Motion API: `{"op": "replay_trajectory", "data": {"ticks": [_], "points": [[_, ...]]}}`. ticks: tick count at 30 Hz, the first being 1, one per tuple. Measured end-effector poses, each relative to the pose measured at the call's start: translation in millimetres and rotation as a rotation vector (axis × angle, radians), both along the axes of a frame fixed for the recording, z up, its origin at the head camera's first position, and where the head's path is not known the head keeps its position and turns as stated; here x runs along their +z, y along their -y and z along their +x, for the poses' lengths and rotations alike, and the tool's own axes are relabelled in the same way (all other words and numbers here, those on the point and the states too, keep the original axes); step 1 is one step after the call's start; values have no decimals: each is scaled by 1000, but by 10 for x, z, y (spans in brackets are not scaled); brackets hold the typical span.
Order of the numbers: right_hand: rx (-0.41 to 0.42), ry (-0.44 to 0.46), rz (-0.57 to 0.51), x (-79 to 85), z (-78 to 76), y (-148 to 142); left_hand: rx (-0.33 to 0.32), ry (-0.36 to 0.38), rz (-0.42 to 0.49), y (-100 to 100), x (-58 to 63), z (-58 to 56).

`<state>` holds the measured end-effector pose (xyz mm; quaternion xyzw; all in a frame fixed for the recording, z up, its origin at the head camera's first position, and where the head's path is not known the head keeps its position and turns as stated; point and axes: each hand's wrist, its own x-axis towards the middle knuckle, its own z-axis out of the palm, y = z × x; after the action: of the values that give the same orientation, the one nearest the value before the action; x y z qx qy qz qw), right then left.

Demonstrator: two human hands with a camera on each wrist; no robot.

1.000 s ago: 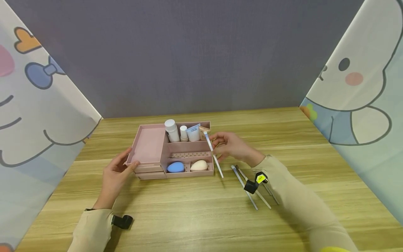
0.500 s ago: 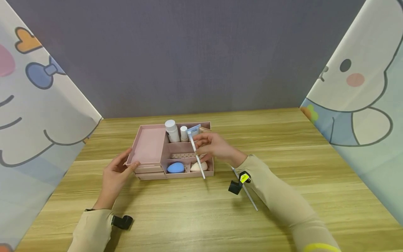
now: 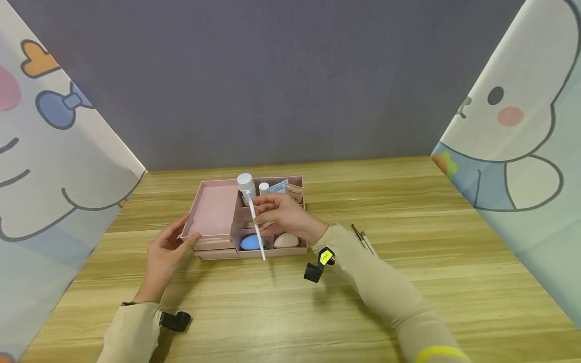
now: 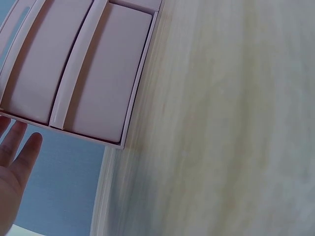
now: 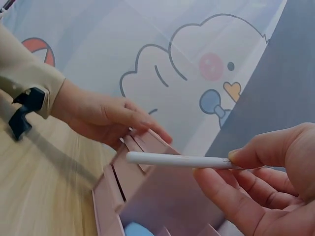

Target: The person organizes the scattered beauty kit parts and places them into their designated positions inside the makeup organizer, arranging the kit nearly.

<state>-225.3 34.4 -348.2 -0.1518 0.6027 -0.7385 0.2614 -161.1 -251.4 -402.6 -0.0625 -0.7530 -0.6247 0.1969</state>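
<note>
My right hand (image 3: 286, 216) pinches a white makeup brush (image 3: 257, 228) between thumb and fingers, above the pink makeup organizer (image 3: 213, 206). In the head view the brush slants, its handle end over the organizer's front edge. Its pale handle (image 5: 172, 160) crosses the right wrist view; the bristles are hidden or too small to make out. My left hand (image 3: 165, 252) holds the organizer's front left corner, thumb at the front and fingers along the side. Straight fingers (image 4: 25, 152) show beside the drawers (image 4: 103, 73) in the left wrist view.
The organizer's back row holds a white bottle (image 3: 245, 184), a smaller white-capped bottle and tubes (image 3: 294, 191). A blue makeup sponge (image 3: 252, 242) and a cream one (image 3: 286, 241) sit in front compartments. More brushes (image 3: 363, 240) lie on the wooden table, partly behind the right sleeve.
My right hand has moved left with the makeup brush, from the organizer's right edge to above its middle. The left hand and the organizer have stayed in place.
</note>
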Motion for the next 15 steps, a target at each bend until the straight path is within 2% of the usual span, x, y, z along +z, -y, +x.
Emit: {"op": "replay_trajectory", "data": {"ticks": [8, 15], "points": [[20, 15, -71, 12, 4, 258, -7, -1, 11, 3, -4, 1], [-4, 79, -94, 104, -39, 488, -12, -7, 11, 5, -5, -1]]}}
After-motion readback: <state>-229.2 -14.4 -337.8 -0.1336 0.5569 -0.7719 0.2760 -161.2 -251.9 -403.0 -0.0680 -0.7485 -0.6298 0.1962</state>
